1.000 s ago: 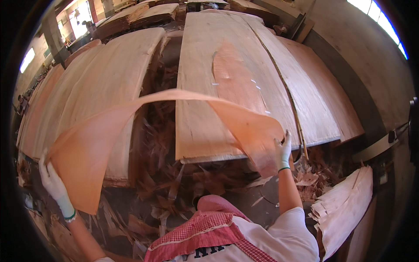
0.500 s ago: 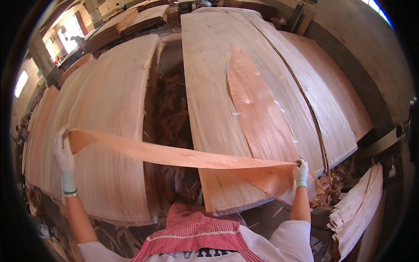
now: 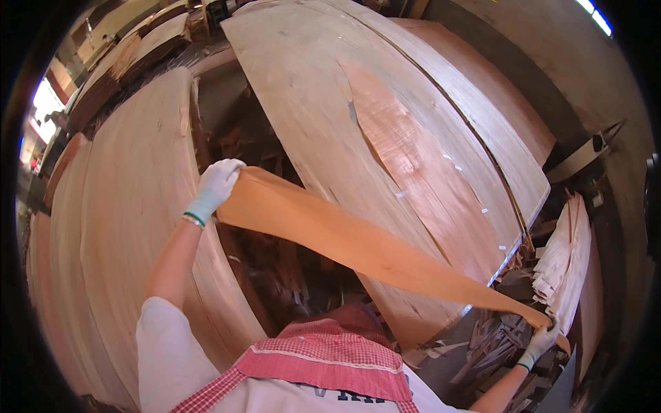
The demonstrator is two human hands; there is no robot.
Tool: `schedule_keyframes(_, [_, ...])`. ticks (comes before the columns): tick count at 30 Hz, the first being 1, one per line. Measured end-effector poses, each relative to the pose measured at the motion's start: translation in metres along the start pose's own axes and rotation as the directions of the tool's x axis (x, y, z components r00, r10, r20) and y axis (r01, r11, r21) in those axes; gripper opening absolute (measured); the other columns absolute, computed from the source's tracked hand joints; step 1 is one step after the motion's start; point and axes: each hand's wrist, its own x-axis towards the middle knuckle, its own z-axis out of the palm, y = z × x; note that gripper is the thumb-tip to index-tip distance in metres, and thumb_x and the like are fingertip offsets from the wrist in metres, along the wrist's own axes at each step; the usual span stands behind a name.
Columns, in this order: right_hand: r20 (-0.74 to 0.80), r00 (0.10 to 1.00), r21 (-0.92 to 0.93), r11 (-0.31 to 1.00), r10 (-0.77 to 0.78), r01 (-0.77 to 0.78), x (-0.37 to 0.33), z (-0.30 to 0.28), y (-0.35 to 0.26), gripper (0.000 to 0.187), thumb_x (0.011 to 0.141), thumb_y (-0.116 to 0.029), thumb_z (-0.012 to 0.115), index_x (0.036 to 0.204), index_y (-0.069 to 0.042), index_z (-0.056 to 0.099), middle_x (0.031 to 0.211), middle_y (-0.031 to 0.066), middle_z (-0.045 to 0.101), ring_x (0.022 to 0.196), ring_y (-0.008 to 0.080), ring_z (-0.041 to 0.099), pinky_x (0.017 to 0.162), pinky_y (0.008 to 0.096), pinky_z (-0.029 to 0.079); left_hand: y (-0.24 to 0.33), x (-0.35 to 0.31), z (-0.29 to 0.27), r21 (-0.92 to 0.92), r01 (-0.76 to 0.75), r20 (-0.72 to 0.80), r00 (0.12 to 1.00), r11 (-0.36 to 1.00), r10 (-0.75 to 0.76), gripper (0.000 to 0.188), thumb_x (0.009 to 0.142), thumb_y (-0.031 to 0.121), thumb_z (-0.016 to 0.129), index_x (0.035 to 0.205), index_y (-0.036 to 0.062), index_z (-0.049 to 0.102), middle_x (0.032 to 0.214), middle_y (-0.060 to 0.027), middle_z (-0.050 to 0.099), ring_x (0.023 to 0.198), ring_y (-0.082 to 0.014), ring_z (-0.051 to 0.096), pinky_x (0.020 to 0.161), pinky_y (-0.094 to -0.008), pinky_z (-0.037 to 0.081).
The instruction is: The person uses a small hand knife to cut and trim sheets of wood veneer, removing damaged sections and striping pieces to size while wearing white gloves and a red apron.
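Note:
A long, thin strip of orange-brown wood veneer (image 3: 365,251) stretches between my two gloved hands. My left hand (image 3: 219,182), in a white glove with a green-edged cuff, grips its wide end above the gap between two veneer stacks. Down at the lower right, my right hand (image 3: 542,342) is closed round the narrow end, beyond the stack's near edge. Beneath the strip lies the right stack of pale veneer sheets (image 3: 296,82). On top of it a pointed reddish veneer piece (image 3: 413,162) is held by small white tape bits.
Another pale veneer stack (image 3: 134,206) stands on the left. Veneer scraps (image 3: 265,265) fill the dark gap between the stacks, and more scraps (image 3: 492,344) lie by the right stack's near end. A bundle of pale veneer (image 3: 568,265) leans at the far right.
The strip has swung from over both stacks toward the right, its right end now lower. My left hand has come inward; my right hand has moved right and down. The view has turned.

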Motion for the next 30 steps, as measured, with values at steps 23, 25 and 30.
schedule_keyframes(23, [0.591,0.798,0.023,0.991,-0.120,0.132,-0.016,0.241,-0.438,0.017,0.079,0.002,0.057,0.095,-0.002,0.063,0.086,0.0185,0.064,0.081,0.0348,0.063,0.073,0.0361,0.050,-0.334,0.488,-0.038,0.767,-0.112,0.023,0.989,0.632,0.146,0.015,0.085,0.013,0.049,0.083,0.0125,0.065,0.086,-0.0132,0.069,0.085,-0.0326,0.067,0.075,-0.0452,0.052])
schedule_keyframes(25, [0.597,0.802,-0.059,0.995,-0.030,0.081,-0.021,0.254,-0.467,0.016,0.079,0.001,0.059,0.094,-0.003,0.063,0.085,0.0180,0.064,0.079,0.0354,0.063,0.070,0.0382,0.049,-0.364,0.543,-0.004,0.788,-0.149,0.080,0.987,0.597,0.140,0.016,0.086,0.015,0.049,0.082,0.0141,0.065,0.085,-0.0115,0.069,0.085,-0.0314,0.068,0.075,-0.0448,0.052])
schedule_keyframes(30, [0.657,0.753,-0.140,0.982,-0.006,0.130,-0.014,0.312,-0.572,0.010,0.083,-0.008,0.057,0.093,-0.007,0.060,0.085,0.0176,0.064,0.081,0.0397,0.061,0.069,0.0451,0.049,-0.452,0.676,0.064,0.739,-0.314,0.220,0.949,0.596,0.228,0.015,0.083,0.017,0.052,0.081,0.0142,0.067,0.085,-0.0110,0.070,0.083,-0.0311,0.068,0.071,-0.0449,0.052])
